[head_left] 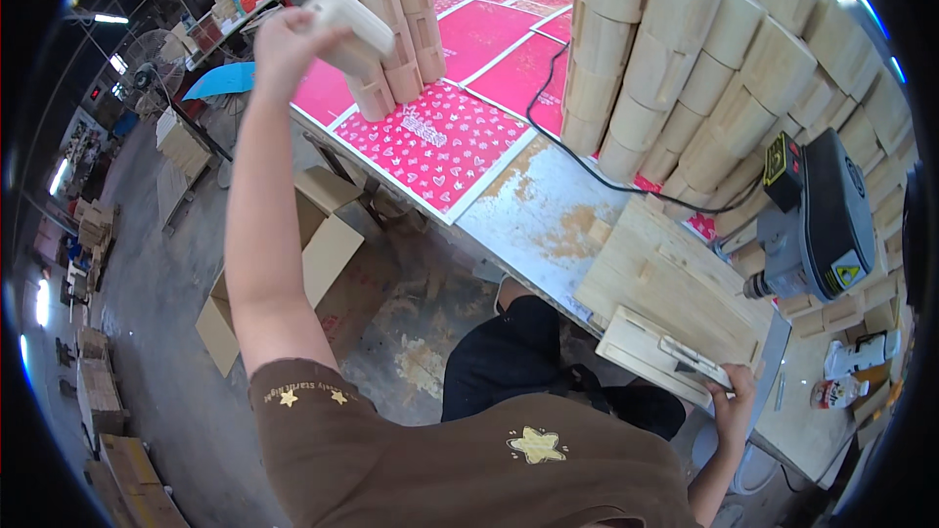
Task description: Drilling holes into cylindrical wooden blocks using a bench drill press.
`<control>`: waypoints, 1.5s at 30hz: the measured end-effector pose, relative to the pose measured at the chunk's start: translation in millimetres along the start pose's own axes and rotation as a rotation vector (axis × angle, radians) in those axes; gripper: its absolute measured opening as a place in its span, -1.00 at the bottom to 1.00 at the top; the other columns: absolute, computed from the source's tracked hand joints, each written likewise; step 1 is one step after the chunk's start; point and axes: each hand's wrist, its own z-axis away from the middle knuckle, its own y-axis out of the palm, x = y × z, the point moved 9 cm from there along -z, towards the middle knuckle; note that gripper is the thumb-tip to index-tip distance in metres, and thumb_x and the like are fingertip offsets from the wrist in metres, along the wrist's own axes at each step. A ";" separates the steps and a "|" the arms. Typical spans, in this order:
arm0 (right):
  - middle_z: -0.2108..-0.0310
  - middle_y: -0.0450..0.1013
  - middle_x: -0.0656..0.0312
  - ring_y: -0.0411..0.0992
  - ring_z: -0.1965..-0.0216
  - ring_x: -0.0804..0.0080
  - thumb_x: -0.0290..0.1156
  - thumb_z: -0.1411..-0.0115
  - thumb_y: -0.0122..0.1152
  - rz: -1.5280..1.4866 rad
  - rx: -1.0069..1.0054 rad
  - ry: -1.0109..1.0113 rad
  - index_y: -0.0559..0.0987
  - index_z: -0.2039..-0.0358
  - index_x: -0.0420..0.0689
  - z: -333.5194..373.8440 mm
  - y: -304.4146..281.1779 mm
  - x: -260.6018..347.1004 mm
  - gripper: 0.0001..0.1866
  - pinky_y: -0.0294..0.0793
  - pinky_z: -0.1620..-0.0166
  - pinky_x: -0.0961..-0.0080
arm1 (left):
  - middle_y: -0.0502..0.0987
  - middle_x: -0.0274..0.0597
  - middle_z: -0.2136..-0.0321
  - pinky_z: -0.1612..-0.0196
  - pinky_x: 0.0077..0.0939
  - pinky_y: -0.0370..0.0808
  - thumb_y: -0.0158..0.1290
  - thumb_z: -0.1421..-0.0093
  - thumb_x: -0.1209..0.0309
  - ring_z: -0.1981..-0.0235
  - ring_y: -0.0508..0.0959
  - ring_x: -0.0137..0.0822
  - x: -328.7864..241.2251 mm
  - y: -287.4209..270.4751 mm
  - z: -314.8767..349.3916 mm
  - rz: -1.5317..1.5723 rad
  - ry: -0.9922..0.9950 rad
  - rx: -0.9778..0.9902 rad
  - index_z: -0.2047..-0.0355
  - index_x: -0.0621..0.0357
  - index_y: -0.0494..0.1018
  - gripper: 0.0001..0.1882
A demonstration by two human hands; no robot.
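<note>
My left hand (291, 51), slightly blurred, is raised at the far left with its fingers closed round a pale wooden block (354, 22) with rounded edges. That block is beside the top of a short group of stacked wooden blocks (411, 15); whether they touch I cannot tell. Lower right, my right hand (736, 399) grips the right end of a grooved wooden piece (641, 344) at the table's near edge. This piece lies along the front of a flat wooden board (675, 279). Above the board's right side hangs a grey drill (817, 225) with its chuck pointing down.
Tall stacks of wooden blocks (675, 49) crowd the table's right side. A black cable (543, 127) crosses the pink printed sheets (430, 147). An opened cardboard box (328, 264) stands on the floor at left. Bottles (839, 392) are at far right.
</note>
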 end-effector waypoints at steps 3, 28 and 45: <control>0.47 0.40 0.13 0.35 0.36 0.20 -0.64 0.27 0.29 -0.013 -0.011 -0.018 0.50 0.42 -0.24 -1.4 0.5 3.0 -0.71 0.31 0.27 0.41 | 0.60 -0.10 0.41 0.27 -0.50 0.48 0.32 0.30 0.08 0.36 0.59 -0.33 23.7 -32.3 -86.2 -0.231 0.000 -0.072 0.31 0.23 0.58 -0.42; 0.52 0.40 0.19 0.36 0.42 0.31 -0.68 0.32 0.29 0.063 -0.099 0.326 0.52 0.49 -0.21 14.8 -2.8 -13.9 -0.73 0.32 0.30 0.49 | 0.60 -0.08 0.41 0.23 -0.41 0.45 0.23 0.30 0.21 0.37 0.58 -0.22 135.8 52.3 -270.6 -0.414 0.100 -0.035 0.37 0.14 0.59 -0.57; 0.48 0.45 0.23 0.40 0.36 0.28 -0.65 0.32 0.37 0.010 -0.147 0.250 0.59 0.46 -0.12 21.3 -5.9 -12.2 -0.70 0.37 0.27 0.42 | 0.35 0.12 -0.04 -0.01 -0.37 0.39 0.27 0.07 0.08 -0.03 0.40 -0.11 -230.8 204.0 -73.3 0.415 0.583 0.129 -0.11 0.22 0.28 -0.21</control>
